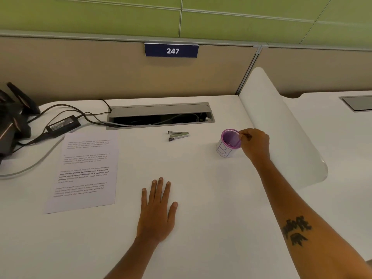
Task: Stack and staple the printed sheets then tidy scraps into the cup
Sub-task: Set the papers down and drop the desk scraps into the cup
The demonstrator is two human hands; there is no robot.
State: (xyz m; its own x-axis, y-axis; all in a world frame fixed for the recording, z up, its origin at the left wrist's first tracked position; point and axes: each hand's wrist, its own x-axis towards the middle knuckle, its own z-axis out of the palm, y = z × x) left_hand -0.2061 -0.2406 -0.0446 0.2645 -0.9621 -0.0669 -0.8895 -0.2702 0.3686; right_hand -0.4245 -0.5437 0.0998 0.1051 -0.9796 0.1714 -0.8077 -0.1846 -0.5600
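Observation:
The printed sheets point(86, 170) lie in one stack on the white desk point(201, 198), left of centre. A small metal stapler point(178, 135) rests near the cable tray. A purple mesh cup point(229, 142) with a white paper label stands at the right. My right hand point(254, 143) hovers at the cup's rim, fingertips pinched together over the opening; whether a scrap is between them I cannot tell. My left hand point(158, 210) lies flat on the desk, palm down, fingers apart, holding nothing.
An open cable tray point(161, 115) runs along the back of the desk. A black power adapter point(63, 123) and cables trail to dark equipment point(14, 117) at the far left. A white curved divider point(281, 127) rises just right of the cup.

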